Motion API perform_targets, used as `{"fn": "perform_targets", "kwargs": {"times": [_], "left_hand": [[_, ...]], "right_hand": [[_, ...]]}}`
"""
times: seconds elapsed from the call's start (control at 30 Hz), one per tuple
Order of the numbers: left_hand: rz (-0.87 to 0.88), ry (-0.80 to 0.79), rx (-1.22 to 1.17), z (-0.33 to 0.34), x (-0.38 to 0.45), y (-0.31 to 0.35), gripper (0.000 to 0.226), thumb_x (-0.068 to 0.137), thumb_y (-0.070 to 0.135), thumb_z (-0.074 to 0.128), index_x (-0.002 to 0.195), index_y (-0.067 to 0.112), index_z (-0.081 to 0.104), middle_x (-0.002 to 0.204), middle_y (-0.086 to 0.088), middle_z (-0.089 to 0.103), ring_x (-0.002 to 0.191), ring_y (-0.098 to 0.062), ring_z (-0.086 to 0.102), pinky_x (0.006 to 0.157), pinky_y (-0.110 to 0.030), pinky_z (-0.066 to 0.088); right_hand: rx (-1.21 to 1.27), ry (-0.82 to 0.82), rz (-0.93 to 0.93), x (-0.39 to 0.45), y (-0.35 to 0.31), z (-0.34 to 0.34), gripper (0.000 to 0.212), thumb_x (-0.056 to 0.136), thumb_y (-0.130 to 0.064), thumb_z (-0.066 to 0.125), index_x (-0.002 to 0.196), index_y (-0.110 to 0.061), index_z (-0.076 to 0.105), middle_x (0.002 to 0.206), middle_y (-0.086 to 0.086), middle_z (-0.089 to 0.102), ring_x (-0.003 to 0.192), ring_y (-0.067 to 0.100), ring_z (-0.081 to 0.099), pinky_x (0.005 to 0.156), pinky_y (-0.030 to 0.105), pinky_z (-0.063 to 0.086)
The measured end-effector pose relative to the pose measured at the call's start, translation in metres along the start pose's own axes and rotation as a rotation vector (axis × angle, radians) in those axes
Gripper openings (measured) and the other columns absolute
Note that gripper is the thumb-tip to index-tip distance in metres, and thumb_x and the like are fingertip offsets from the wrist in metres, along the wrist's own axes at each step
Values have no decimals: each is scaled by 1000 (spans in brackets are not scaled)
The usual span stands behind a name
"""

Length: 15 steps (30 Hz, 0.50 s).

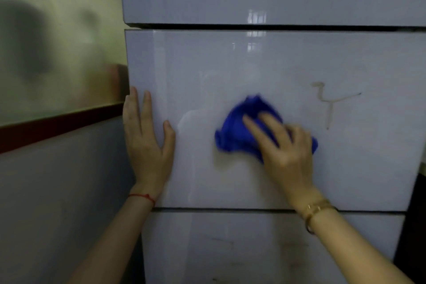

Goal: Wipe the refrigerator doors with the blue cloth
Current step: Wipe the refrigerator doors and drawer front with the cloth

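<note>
Two bare forearms reach up from the bottom of the view: the left hand [147, 143] lies flat and open, holding nothing, braced on the left edge of the glossy pale-grey middle refrigerator door [345, 168], while the right hand [283, 145] presses a crumpled bright blue cloth [232, 129] against the centre of that door, its grip spread loosely over the fabric. Wiping this panel looks to be the step in hand. A brownish squiggly smear [327, 101] to the cloth's upper right remains, so the next stroke likely needs firm pressure that way.
</note>
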<state>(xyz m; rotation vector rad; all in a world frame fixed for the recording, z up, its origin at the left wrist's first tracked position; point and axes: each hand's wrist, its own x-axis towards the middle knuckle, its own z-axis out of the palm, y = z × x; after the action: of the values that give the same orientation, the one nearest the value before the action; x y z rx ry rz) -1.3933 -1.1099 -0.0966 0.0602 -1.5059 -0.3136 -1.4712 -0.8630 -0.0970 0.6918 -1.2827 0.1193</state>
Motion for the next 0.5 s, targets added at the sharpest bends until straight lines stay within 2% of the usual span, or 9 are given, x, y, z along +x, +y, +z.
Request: {"fn": "perform_targets", "kwargs": {"times": [0.07, 0.13, 0.2, 0.27, 0.33, 0.4, 0.5], "left_hand": [[-6, 1, 2, 0, 0, 0, 56, 100, 18, 48, 151, 0, 33, 161, -18, 23, 151, -33, 23, 122, -50, 27], [-12, -5, -8, 0, 0, -1, 56, 100, 18, 48, 151, 0, 33, 161, -17, 23, 152, -32, 22, 122, -50, 27], [-6, -7, -19, -1, 0, -1, 56, 100, 18, 48, 151, 0, 33, 162, -17, 23, 152, -33, 22, 122, -49, 27], [0, -9, -23, -1, 0, -2, 56, 100, 19, 47, 150, -1, 34, 161, -18, 24, 152, -33, 23, 123, -48, 26], [0, -6, -28, -1, -1, -1, 55, 101, 21, 45, 150, -1, 34, 161, -17, 24, 151, -33, 23, 123, -47, 26], [-14, -2, -31, -1, 0, -1, 55, 101, 21, 46, 150, 0, 34, 161, -16, 24, 152, -32, 23, 123, -46, 26], [-15, 7, -39, 0, -1, 0, 55, 101, 21, 46, 150, 0, 35, 161, -15, 25, 152, -32, 23, 124, -45, 25]], "right_hand": [[-31, 82, 222, 40, 0, 12, 40, 97, -17, 60, 135, -27, 56, 130, 2, 61, 83, 27, 48, 71, 38, 43], [-24, 101, 273, 51, -19, 17, 40, 96, -21, 62, 135, -27, 55, 129, 2, 62, 84, 26, 49, 71, 39, 43], [6, 42, 88, 24, -46, 17, 46, 94, -15, 64, 137, -27, 53, 130, 1, 61, 84, 27, 49, 72, 39, 43], [57, -50, -157, -17, -56, 8, 46, 96, -8, 55, 137, -27, 53, 134, 0, 56, 86, 27, 48, 71, 39, 42], [75, -86, -243, -33, -38, 1, 46, 96, -7, 53, 137, -26, 52, 136, 1, 50, 84, 28, 49, 71, 39, 42], [38, -46, -142, -8, -10, 4, 47, 95, -7, 56, 138, -26, 49, 136, 3, 50, 80, 29, 51, 70, 39, 42], [19, 96, 195, 82, 17, 20, 37, 99, -19, 55, 135, -28, 54, 133, 4, 57, 85, 31, 51, 75, 38, 41]]}}
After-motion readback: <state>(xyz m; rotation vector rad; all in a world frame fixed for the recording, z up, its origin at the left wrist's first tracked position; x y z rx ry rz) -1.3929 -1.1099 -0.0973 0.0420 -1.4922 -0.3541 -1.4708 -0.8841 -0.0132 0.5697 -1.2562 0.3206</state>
